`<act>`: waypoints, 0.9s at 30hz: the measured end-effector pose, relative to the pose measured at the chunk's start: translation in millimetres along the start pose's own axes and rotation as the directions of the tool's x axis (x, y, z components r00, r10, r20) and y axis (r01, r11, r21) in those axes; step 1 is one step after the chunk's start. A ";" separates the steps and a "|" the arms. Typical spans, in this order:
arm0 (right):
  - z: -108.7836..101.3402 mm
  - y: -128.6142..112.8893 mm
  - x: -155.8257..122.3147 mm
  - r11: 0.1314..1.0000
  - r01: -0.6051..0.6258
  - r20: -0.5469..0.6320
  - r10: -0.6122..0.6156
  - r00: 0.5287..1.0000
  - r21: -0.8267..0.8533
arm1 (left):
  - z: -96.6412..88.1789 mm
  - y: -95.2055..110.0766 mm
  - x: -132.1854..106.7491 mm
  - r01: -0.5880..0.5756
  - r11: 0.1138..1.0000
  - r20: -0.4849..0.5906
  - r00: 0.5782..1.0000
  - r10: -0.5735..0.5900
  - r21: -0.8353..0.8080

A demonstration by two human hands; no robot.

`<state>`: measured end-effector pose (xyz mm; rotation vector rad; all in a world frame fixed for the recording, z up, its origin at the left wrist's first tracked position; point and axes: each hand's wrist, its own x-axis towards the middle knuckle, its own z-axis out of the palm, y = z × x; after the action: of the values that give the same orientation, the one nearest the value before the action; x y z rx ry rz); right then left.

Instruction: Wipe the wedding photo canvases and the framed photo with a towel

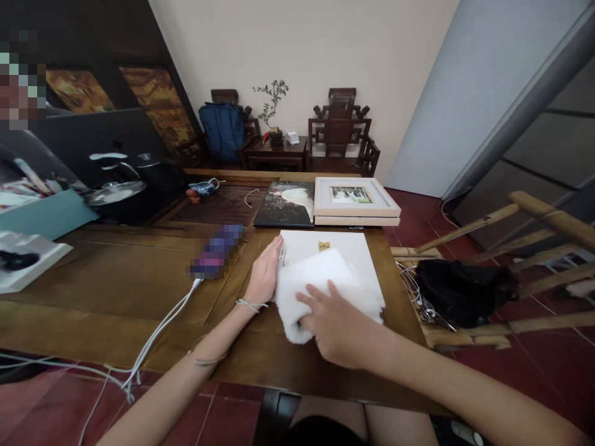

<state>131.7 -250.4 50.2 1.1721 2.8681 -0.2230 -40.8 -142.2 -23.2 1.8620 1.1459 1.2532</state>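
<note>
A flat white board (356, 248) with a small gold metal plate (324, 246) near its far edge lies on the wooden table. Along the board's left edge rests my left hand (266, 272), its fingers stretched out straight and holding nothing. A folded, fluffy white cloth (320, 272) covers much of the board's middle and hangs past its near edge. My right hand (337, 322) grips this cloth by its near side, some fingers spread on top and the rest tucked in by the fold. Under the cloth, the board's surface is hidden.
Beyond the board lie a dark photo panel (283, 204) and stacked pale picture frames (357, 198). A blurred phone (216, 251) with white cables (158, 331) is to the left. Pots (116, 198) stand far left. A bamboo chair (488, 226) holding a black bag (465, 291) is right.
</note>
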 end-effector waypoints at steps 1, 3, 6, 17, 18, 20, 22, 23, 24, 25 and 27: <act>-2.6 6.7 -2.0 0.999 -0.045 -0.004 0.045 0.999 0.010 | 0.4 2.2 -0.8 -0.034 0.997 0.044 0.999 0.031 0.073; -7.0 25.2 0.9 0.986 -0.164 -0.020 0.164 0.986 0.022 | 1.1 3.5 -1.7 -0.084 0.980 0.140 0.988 0.059 0.180; -13.5 55.8 20.0 0.937 -0.344 -0.062 0.347 0.936 0.055 | 2.1 -0.9 -1.8 -0.099 0.954 0.227 0.973 0.034 0.282; -44.3 77.8 114.3 0.922 -0.357 -0.058 0.369 0.928 0.151 | 1.1 -7.6 -2.4 -0.220 0.901 0.305 0.947 0.105 0.374; -46.7 82.1 112.9 0.919 -0.364 -0.053 0.375 0.925 0.151 | 1.0 -7.7 -2.8 -0.215 0.902 0.304 0.947 0.100 0.373; -51.0 96.0 100.9 0.912 -0.381 -0.045 0.392 0.919 0.150 | 1.1 -8.3 -3.4 -0.204 0.907 0.300 0.949 0.092 0.368; -54.2 114.4 78.5 0.902 -0.407 -0.045 0.417 0.908 0.146 | 1.3 -8.7 -3.8 -0.190 0.914 0.300 0.950 0.080 0.358; -55.0 123.8 64.7 0.895 -0.422 -0.049 0.433 0.900 0.144 | 1.5 -8.6 -3.9 -0.183 0.918 0.298 0.952 0.075 0.352; -54.8 132.2 50.0 0.888 -0.438 -0.055 0.449 0.892 0.141 | 1.8 -8.3 -4.0 -0.175 0.922 0.294 0.953 0.072 0.345; -53.4 138.9 35.1 0.879 -0.455 -0.062 0.467 0.882 0.138 | 2.0 -7.9 -4.0 -0.170 0.925 0.289 0.955 0.069 0.340; -46.7 143.9 6.3 0.864 -0.485 -0.075 0.497 0.865 0.132 | 2.4 -7.0 -3.9 -0.169 0.924 0.287 0.956 0.068 0.343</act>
<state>228.9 -137.8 78.7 1.9387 2.5410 -0.3052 -41.5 -142.7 -31.5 2.3261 1.1868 0.8478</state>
